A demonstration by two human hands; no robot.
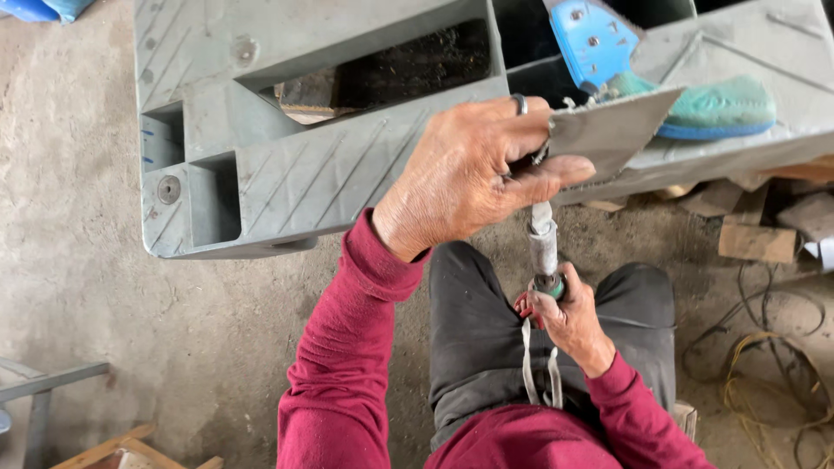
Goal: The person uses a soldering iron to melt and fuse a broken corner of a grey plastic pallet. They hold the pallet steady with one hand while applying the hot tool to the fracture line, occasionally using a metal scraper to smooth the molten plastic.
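**Two hands on one tool**

Both hands share the work. The left hand (473, 174) pinches a flat grey metal blade (612, 130), steadying it against the edge of the grey plastic pallet (304, 165). The right hand (565, 317) is clenched round the tool's pale wrapped handle (544, 247), held upright over the lap, apparently for control.
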